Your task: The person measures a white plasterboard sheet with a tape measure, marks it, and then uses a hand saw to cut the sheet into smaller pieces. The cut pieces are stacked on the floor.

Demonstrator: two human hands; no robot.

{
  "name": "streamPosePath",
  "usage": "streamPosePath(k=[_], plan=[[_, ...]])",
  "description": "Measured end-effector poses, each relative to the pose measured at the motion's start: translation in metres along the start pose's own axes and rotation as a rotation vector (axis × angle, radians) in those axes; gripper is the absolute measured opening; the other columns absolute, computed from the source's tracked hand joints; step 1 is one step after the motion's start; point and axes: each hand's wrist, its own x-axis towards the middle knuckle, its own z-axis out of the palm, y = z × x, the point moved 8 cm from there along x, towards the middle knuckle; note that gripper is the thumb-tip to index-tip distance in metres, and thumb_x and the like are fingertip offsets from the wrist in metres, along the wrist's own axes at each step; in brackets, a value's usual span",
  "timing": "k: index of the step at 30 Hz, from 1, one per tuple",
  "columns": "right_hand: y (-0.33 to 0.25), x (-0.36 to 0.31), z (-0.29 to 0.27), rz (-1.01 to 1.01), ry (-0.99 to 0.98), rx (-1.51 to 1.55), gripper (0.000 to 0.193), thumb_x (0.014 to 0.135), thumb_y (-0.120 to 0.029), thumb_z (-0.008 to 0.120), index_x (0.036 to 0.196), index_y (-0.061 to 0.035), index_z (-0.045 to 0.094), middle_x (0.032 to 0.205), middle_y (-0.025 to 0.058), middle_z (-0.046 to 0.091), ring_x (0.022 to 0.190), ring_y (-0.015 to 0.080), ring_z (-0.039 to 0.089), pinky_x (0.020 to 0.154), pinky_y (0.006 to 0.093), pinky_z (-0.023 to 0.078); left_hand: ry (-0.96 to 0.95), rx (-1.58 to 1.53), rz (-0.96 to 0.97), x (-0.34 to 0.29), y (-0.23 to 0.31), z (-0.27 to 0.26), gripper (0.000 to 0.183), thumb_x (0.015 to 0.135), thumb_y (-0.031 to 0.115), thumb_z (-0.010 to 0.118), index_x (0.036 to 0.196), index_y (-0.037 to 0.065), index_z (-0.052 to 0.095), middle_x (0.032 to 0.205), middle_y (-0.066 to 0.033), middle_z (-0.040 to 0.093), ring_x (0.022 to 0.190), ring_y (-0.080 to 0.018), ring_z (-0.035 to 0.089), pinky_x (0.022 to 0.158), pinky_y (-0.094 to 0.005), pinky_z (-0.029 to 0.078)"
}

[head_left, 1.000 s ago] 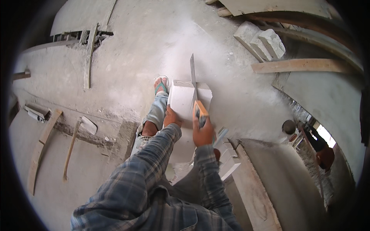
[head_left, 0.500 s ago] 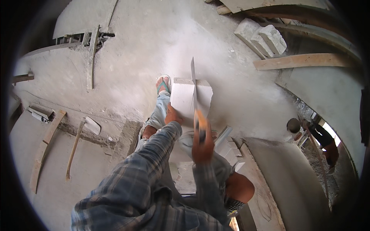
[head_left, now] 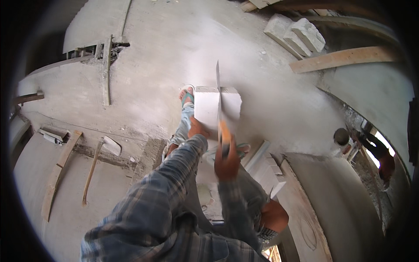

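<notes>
Right hand (head_left: 227, 165) grips a handsaw (head_left: 219, 101); ahead-left, the left hand (head_left: 197, 128), its closure unclear, touches a white block (head_left: 206, 105), probably stiff, brittle-edged, best held by its broad sides

White block (head_left: 207, 105), orange-and-black saw handle (head_left: 225, 132), blue-grey plaid shirt (head_left: 144, 196), green sandal strap (head_left: 187, 97)

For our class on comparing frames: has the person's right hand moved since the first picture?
Yes. Judged against the white block, the right hand has moved toward the bottom of the view, farther from the block.
</notes>
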Motion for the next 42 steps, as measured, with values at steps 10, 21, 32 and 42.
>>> streamPosePath(k=[10, 21, 32, 42], plan=[[-0.027, -0.113, -0.063, 0.051, -0.059, 0.060, 0.054, 0.090, -0.011, 0.060, 0.140, 0.0021, 0.046, 0.119, 0.0277, 0.064, 0.107, 0.0390, 0.066, 0.090, 0.0416, 0.053, 0.010, 0.063, 0.035, -0.011, -0.004, -0.013, 0.123, 0.063, 0.027, 0.091, 0.148, 0.002, 0.007, 0.134, -0.0255, 0.053, 0.117, -0.0381, 0.060, 0.099, -0.0405, 0.049], [0.000, -0.033, -0.009, -0.118, 0.023, 0.011, 0.052, 0.091, -0.012, 0.057, 0.140, -0.0003, 0.046, 0.116, 0.0284, 0.063, 0.101, 0.0439, 0.065, 0.083, 0.0458, 0.053, 0.027, 0.058, 0.043, -0.004, 0.008, -0.018, 0.112, 0.063, 0.028, 0.091, 0.142, 0.005, 0.015, 0.127, -0.0244, 0.057, 0.113, -0.0378, 0.062, 0.094, -0.0420, 0.051], [0.024, 0.055, 0.025, 0.060, -0.035, 0.059, 0.050, 0.094, -0.020, 0.056, 0.140, -0.0017, 0.046, 0.117, 0.0266, 0.063, 0.105, 0.0419, 0.063, 0.086, 0.0463, 0.051, -0.027, 0.071, -0.071, -0.034, 0.022, -0.017, 0.106, 0.062, 0.024, 0.092, 0.139, 0.009, 0.022, 0.128, -0.0204, 0.058, 0.114, -0.0383, 0.062, 0.096, -0.0423, 0.050], [-0.001, -0.062, -0.022, -0.079, -0.004, -0.037, 0.053, 0.092, -0.014, 0.059, 0.140, 0.0030, 0.044, 0.116, 0.0281, 0.065, 0.100, 0.0420, 0.067, 0.083, 0.0468, 0.054, -0.011, 0.033, 0.000, -0.034, 0.009, -0.017, 0.120, 0.064, 0.028, 0.091, 0.148, 0.006, 0.009, 0.132, -0.0243, 0.054, 0.117, -0.0394, 0.060, 0.097, -0.0428, 0.049]])
